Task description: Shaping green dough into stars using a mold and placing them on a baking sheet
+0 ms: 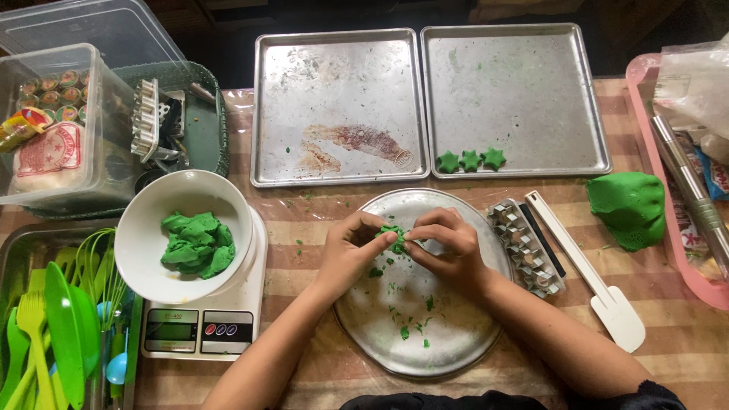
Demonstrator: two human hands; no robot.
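Both hands meet over the upper middle of a round metal plate (456, 334) that sits at the near edge of the table (319, 205), about midway along it. A small lump of green dough (394, 238) sits between them, pinched by the fingertips of the left hand (351, 250) from one side and by those of the right hand (448, 247) from the other, so it lies right at the tips of both, held just above the plate's surface. The fingers of each hand are curled and drawn together on the lump, not spread. Green crumbs are scattered over the plate below the hands. Just off the plate's right rim lie a row of small metal cutters (524, 247) and a white spatula (588, 269), with a bigger mound of green dough (629, 209) farther toward the right edge. To the left, a white bowl (144, 235) of green dough pieces rests on a kitchen scale (201, 330). Along the far edge are two metal baking trays; the right tray (524, 99) carries three green star shapes (471, 160) at its near left corner, while the left tray (338, 106) shows a brownish smear.
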